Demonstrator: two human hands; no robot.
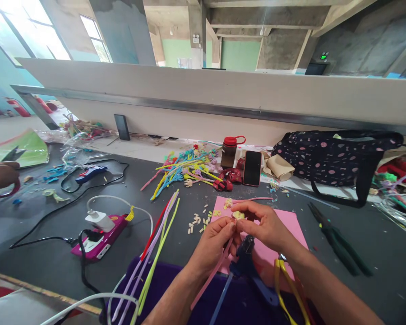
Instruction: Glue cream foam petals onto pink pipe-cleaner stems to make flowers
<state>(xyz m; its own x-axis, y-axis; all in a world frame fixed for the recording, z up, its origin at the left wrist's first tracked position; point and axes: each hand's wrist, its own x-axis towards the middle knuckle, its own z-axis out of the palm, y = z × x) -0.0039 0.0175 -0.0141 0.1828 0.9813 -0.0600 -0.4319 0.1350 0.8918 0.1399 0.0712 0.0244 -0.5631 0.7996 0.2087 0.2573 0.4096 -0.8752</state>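
Note:
Both my hands meet over a pink sheet (291,223) near the table's front. My left hand (213,246) is closed on a pink pipe cleaner (211,274) that runs down toward me. My right hand (262,225) pinches a small pale yellow piece (238,215) at the top end of that stem, fingertips touching the left hand's. A blue glue gun (248,264) lies just below my hands, partly hidden by them. Small cream-coloured bits (198,221) are scattered left of the sheet.
Loose pipe cleaners (155,243) lie to the left, beside a pink power strip (99,237) with a white charger. Finished coloured stems (186,169), a red-capped bottle (229,151) and a phone (252,168) sit behind. Green pliers (338,241) and a spotted bag (334,158) are right. Another person's hand (0,178) holds scissors far left.

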